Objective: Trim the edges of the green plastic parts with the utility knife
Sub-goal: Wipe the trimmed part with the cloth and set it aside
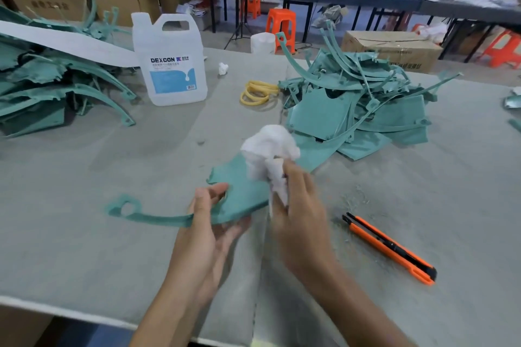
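My left hand (210, 215) grips a green plastic part (242, 191) by its lower edge, just above the table. The part has a flat panel and a long thin arm ending in a ring at the left. My right hand (298, 205) holds a crumpled white cloth (269, 149) against the panel's right side. The orange and black utility knife (390, 248) lies on the table to the right of my right hand, untouched. A pile of green parts (361, 104) sits behind it, and another pile (50, 79) at the far left.
A white DEXCON jug (172, 65) stands at the back left of the grey table (84, 205). Yellow rubber bands (258, 93) lie beside the right pile. Fine green shavings lie scattered near the knife. Cardboard boxes and orange stools stand beyond the table.
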